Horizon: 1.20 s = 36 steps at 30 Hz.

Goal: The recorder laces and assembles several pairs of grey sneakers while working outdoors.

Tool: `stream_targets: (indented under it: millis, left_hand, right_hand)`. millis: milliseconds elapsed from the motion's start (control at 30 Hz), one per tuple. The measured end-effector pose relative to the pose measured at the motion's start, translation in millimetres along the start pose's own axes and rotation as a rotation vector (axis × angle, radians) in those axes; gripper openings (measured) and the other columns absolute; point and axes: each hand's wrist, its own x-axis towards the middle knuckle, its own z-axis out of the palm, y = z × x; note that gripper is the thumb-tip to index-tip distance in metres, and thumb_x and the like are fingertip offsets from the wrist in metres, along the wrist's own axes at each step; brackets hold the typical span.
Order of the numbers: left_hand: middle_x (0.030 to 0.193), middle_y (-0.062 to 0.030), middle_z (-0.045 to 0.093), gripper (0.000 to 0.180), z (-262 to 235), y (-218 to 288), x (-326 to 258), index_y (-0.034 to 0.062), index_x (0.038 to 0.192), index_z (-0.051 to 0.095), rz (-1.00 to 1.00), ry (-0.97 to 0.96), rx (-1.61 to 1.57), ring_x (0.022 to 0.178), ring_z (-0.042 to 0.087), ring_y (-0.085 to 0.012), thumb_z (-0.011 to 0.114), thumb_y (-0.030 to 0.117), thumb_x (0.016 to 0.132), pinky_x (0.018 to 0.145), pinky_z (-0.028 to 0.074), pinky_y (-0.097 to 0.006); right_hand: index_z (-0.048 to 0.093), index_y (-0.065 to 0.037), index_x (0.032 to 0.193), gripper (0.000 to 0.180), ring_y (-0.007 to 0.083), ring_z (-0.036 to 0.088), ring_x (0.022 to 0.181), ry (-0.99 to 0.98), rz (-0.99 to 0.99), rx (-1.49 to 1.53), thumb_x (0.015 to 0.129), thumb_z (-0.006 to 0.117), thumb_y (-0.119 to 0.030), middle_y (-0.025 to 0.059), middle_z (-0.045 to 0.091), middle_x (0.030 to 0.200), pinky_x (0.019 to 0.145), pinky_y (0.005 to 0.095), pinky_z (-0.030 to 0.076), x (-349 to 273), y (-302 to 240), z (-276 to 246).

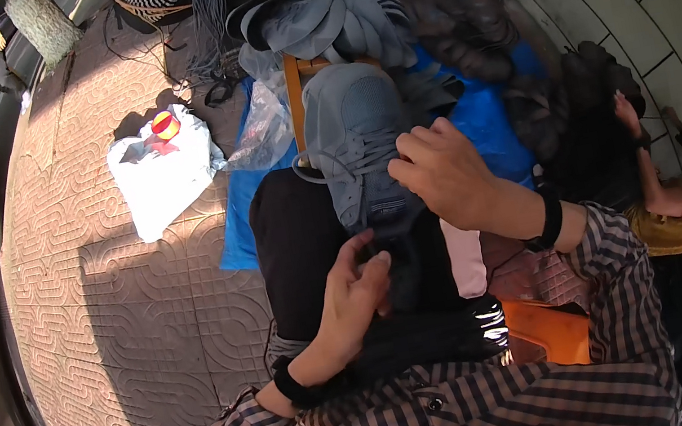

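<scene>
The grey shoe lies in front of you, toe pointing away, its near end between your knees and the laces facing up, with a loop standing out on the left side. Your right hand is at the right edge of the lacing, fingers curled in toward the thumb; whether they pinch a lace end cannot be told from here. Your left hand is just below the shoe's tongue, thumb and forefinger near each other, and what lies between them is too dark and blurred to tell.

For clean work, it would help to steady the near end with your left hand while the right works at the lacing, so the shoe doesn't twist. Pull any lace gently and evenly, since the upper looks soft and could pucker. Mind the loose loop on the left: it could snag on the wooden frame beside the toe. The grey pile beyond is best left clear of your laces.
</scene>
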Motion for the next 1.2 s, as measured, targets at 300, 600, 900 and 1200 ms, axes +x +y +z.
stream_targets:
  millis: [300,600,900,1200]
  left_hand:
    - [0.068,0.0033,0.04,0.059,-3.7,1.0,4.6,-0.0018,0.147,0.029,-0.053,-0.036,-0.385,0.06,0.041,-0.0066,0.054,0.024,0.1,0.056,0.038,-0.025]
    - [0.066,0.0033,0.049,0.023,12.8,4.3,38.6,0.0131,0.081,0.051,-0.145,-0.038,-0.848,0.054,0.038,-0.0065,0.058,0.026,0.099,0.053,0.037,-0.023]
    - [0.061,0.0026,0.048,0.018,11.7,2.3,51.4,0.012,0.083,0.053,-0.194,-0.004,-0.927,0.051,0.037,-0.006,0.061,0.019,0.097,0.048,0.033,-0.02]
    - [0.071,0.002,0.053,0.015,14.1,-7.0,44.9,0.0092,0.102,0.051,-0.128,-0.028,-0.707,0.057,0.048,-0.0081,0.061,0.018,0.096,0.056,0.043,-0.023]
  right_hand:
    - [0.056,-0.008,0.077,0.009,0.0264,0.054,0.078,0.086,0.048,0.054,0.075,0.063,-0.003,0.0074,0.052,0.08,0.067,0.0385,0.036,7.9,0.2,27.0]
    - [0.06,-0.009,0.078,0.007,0.0263,0.056,0.08,0.128,0.287,0.289,0.08,0.066,-0.012,0.0055,0.056,0.079,0.071,0.0389,0.037,5.2,-9.5,24.0]
    - [0.062,-0.008,0.094,0.018,0.025,0.059,0.083,0.188,0.192,0.334,0.078,0.069,-0.005,0.0059,0.061,0.083,0.079,0.0378,0.039,8.8,-5.1,28.6]
    - [0.061,-0.009,0.092,0.013,0.0245,0.055,0.088,-0.122,-0.028,-0.026,0.079,0.064,-0.009,0.0071,0.054,0.088,0.081,0.0422,0.035,14.5,-21.8,-0.9]
